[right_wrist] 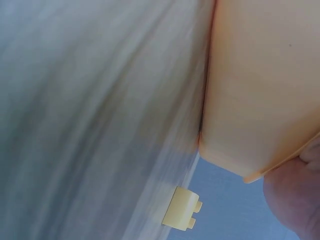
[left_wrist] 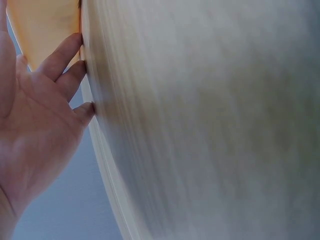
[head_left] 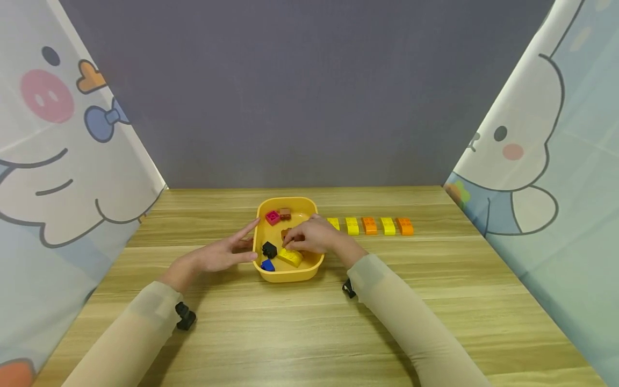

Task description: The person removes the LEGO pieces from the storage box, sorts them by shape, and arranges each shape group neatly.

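A yellow plastic bin point(head_left: 287, 276) stands on the table with several toy building bricks inside. My left hand point(head_left: 220, 256) is at its left side, fingers spread, with fingertips at the rim and wall. My right hand point(head_left: 311, 235) reaches over the right rim, fingers bent down into the bin. Its fingertips are right at the upper edge of a yellow brick point(head_left: 291, 258), beside a partly hidden orange-brown brick point(head_left: 285, 233); I cannot tell whether they pinch either. The bin also holds a black brick point(head_left: 269, 250), blue brick point(head_left: 267, 265), dark-pink brick point(head_left: 273, 217) and brown brick point(head_left: 285, 214).
Right of the bin, a row of yellow and orange bricks point(head_left: 369, 226) runs across the wooden table point(head_left: 271, 333); my right hand partly covers its left end. A grey panel point(head_left: 300, 97) rises behind the table, with cartoon-printed cloths point(head_left: 532, 134) on both sides.
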`<state>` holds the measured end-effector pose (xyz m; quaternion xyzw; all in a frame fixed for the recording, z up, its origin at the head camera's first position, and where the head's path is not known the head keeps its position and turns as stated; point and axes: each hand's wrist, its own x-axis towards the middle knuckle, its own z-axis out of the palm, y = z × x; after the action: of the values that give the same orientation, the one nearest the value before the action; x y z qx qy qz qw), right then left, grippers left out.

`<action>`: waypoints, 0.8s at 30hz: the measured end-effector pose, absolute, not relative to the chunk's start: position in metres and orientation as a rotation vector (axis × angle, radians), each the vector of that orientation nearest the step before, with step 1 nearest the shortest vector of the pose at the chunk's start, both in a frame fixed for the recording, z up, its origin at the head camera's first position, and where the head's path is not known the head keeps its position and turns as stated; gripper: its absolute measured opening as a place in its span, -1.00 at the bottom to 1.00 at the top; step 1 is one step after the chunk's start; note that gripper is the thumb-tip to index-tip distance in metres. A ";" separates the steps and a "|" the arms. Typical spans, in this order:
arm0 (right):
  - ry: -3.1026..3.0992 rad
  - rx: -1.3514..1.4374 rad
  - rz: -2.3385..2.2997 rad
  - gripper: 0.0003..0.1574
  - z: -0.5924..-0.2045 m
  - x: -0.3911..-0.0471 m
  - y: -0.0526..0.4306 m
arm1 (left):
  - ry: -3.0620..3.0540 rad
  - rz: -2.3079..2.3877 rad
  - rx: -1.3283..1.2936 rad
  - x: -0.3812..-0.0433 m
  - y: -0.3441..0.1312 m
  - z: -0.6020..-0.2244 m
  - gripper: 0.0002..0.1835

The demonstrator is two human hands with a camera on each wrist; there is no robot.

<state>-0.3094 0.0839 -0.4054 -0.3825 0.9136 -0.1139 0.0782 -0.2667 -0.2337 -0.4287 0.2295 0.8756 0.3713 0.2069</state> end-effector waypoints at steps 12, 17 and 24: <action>2.686 -1.206 -0.006 -0.25 -0.402 -0.309 0.081 | 2.426 1.061 0.648 -0.266 -0.234 -0.428 0.05; 2.656 -1.201 0.074 -0.19 -0.397 -0.307 0.081 | 2.427 1.059 0.646 -0.265 -0.235 -0.429 0.04; 2.631 -1.185 0.022 -0.14 -0.397 -0.309 0.082 | 2.429 1.053 0.652 -0.267 -0.233 -0.429 0.05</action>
<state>-0.3091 0.0821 -0.3972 -0.4074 0.9043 0.0077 0.1274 -0.2666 -0.2334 -0.4286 0.2341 0.8718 0.3780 0.2058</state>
